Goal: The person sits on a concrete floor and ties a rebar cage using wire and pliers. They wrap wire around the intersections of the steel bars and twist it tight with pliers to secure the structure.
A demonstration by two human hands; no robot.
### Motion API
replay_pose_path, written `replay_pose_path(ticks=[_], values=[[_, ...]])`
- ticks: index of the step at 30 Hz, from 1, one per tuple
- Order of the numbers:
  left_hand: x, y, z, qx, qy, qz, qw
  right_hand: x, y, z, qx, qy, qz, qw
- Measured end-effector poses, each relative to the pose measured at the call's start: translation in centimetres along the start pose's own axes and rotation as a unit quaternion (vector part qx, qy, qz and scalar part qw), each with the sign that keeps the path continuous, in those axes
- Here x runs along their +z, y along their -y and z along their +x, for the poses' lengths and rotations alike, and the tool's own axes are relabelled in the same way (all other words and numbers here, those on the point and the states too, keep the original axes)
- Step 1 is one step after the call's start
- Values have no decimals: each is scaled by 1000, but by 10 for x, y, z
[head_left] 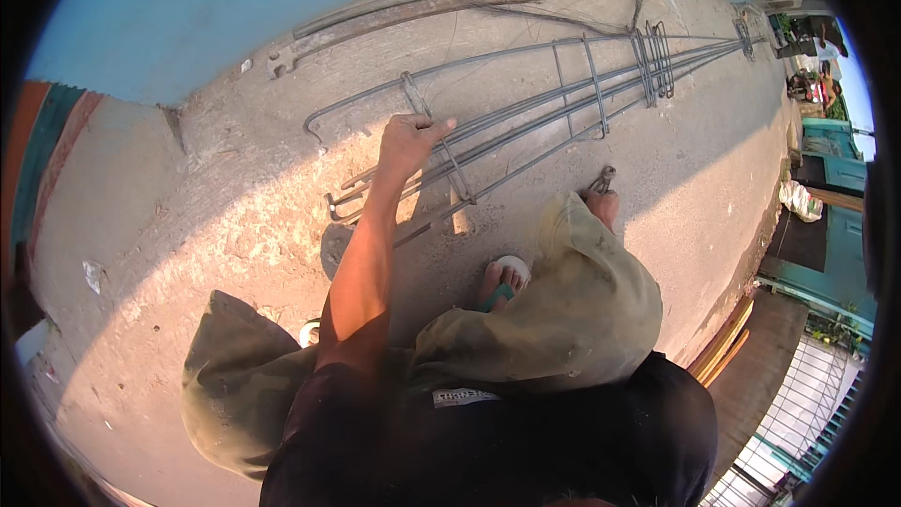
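A long cage of grey steel bars [526,105] with rectangular stirrups [657,66] lies on the concrete ground, narrowing toward the right. My left hand [413,139] grips a bar near the cage's left end, beside a crosswise stirrup. My right hand [601,207], low beside my knee, is closed on a metal hand tool [605,178], apparently pliers, just below the cage; its fingers are partly hidden. My feet in flip-flops [507,282] are below the cage.
A blue wall [235,0] runs along the top, with long bars [422,9] beside it. At the right are people [826,84], a white sack [800,200], teal doors [835,253], wooden strips [727,338] and a wire grid [798,394].
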State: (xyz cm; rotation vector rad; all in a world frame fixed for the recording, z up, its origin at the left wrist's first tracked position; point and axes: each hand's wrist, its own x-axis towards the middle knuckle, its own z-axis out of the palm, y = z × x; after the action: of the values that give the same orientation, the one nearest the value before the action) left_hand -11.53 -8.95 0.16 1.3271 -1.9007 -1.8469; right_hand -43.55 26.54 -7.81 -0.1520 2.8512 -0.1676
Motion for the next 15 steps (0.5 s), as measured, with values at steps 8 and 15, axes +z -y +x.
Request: replay_pose_path(ticks=[8, 15], values=[[-42, 21, 17, -49, 152, -6, 987, -69, 110, -93, -95, 140, 437, 883], [-24, 22, 29, -72, 140, -85, 984, -109, 173, -135, -227, 419, 227, 849]])
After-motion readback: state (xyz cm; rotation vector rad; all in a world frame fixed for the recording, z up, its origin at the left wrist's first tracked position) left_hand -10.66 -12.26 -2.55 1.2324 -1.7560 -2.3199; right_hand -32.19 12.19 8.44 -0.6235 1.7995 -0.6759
